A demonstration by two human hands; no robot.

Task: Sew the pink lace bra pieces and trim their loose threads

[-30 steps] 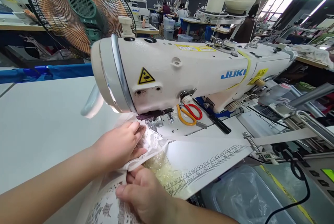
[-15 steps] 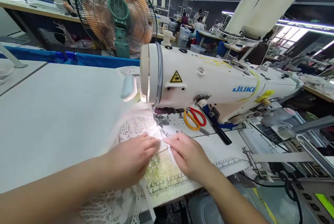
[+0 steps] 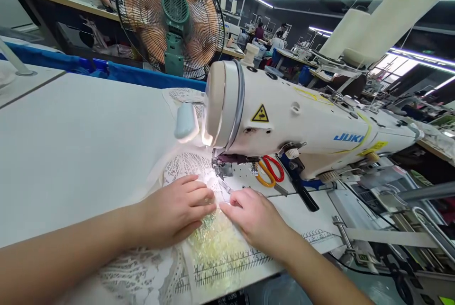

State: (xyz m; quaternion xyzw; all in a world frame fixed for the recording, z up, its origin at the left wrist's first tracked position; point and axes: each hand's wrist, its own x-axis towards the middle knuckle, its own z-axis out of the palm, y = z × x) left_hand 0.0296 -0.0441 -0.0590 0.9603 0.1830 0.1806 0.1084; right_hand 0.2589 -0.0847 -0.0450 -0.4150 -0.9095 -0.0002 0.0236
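A white JUKI sewing machine (image 3: 298, 125) stands on the white table (image 3: 78, 139). White lace fabric (image 3: 188, 165) lies under its presser foot (image 3: 222, 172) and runs back toward me. My left hand (image 3: 176, 210) lies flat on the lace just left of the foot, fingers stretched out. My right hand (image 3: 254, 215) rests on the fabric edge right of the foot, fingers extended and pressing down. Between my hands lies a patch of shiny yellowish sequined material (image 3: 213, 243) over a printed ruler strip (image 3: 227, 264).
Scissors with red and orange handles (image 3: 270, 172) lie on the machine bed beside a black tool (image 3: 302, 191). A green standing fan (image 3: 174, 21) is behind the table. Large thread cones (image 3: 384, 16) rise at the right. Other people work at distant benches.
The view has swung left and down. My right hand came up from the lower lace to the fabric by the presser foot; both hands now lie flatter and slightly closer to me.
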